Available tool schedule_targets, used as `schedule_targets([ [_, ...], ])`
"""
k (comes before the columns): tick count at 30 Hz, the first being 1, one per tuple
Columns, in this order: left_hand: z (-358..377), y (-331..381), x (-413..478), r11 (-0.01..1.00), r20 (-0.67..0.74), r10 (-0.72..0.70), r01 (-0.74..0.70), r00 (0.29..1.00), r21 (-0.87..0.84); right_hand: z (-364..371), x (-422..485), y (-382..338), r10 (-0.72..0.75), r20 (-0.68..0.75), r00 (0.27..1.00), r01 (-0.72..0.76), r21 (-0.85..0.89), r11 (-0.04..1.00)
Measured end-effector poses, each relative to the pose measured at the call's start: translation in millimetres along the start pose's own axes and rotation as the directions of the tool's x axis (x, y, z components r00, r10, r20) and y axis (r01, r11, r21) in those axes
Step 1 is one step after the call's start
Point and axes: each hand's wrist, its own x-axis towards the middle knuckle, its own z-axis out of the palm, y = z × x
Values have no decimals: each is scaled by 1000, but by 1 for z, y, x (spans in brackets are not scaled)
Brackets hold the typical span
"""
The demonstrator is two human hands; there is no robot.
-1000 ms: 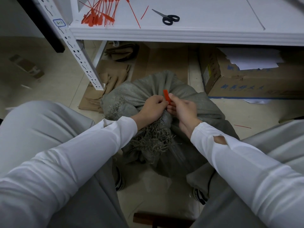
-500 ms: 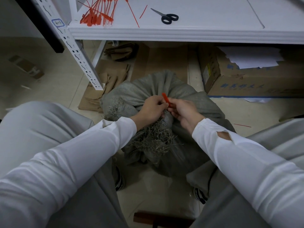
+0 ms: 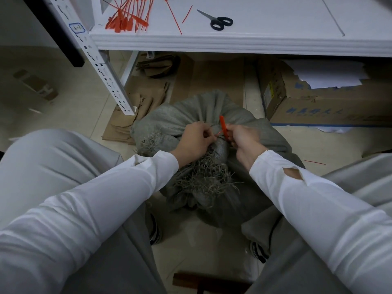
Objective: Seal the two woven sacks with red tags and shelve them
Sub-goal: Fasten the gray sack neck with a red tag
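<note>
A grey woven sack [image 3: 191,115] lies on the floor between my knees, its frayed mouth [image 3: 203,177] gathered into a neck. A red tag [image 3: 222,125] is wrapped at that neck, its flat end sticking up. My right hand [image 3: 244,143] pinches the tag's body. My left hand [image 3: 195,141] pinches the thin red strap end beside it. Only one sack is in view. A pile of spare red tags [image 3: 127,18] lies on the white shelf [image 3: 254,41] above.
Black-handled scissors [image 3: 216,20] lie on the shelf right of the tags. A cardboard box [image 3: 318,107] with papers stands under the shelf at right. Flattened brown cardboard [image 3: 144,102] lies behind the shelf post [image 3: 101,66]. A loose red strap [image 3: 314,162] lies on the floor.
My hands have drawn slightly apart at the sack's neck, and the tag's strap now shows stretched between them. The tag's flat end stands more upright.
</note>
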Motion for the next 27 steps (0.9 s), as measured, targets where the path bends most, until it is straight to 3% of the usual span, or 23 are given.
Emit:
schedule_targets([
  [8,-8,0,-1,971,-21,132,-125,991,204,-3,-2,-1,26,119,993,-22,-41,999],
  [17,-11,4,-2,954,10,178,-175,984,245,-5,-1,0,34,130,991,-40,41,998],
  [20,-8,7,-3,972,-24,128,-121,991,203,-4,3,2,32,77,997,-38,86,996],
  [22,-2,8,-5,986,-22,19,-15,1000,165,-3,4,4,32,53,998,-37,97,995],
  [25,7,7,-11,984,74,-166,160,983,83,-2,5,6,39,45,998,-43,85,995],
  [27,10,6,-14,977,123,-206,196,971,86,-1,5,8,50,62,997,-54,79,995],
])
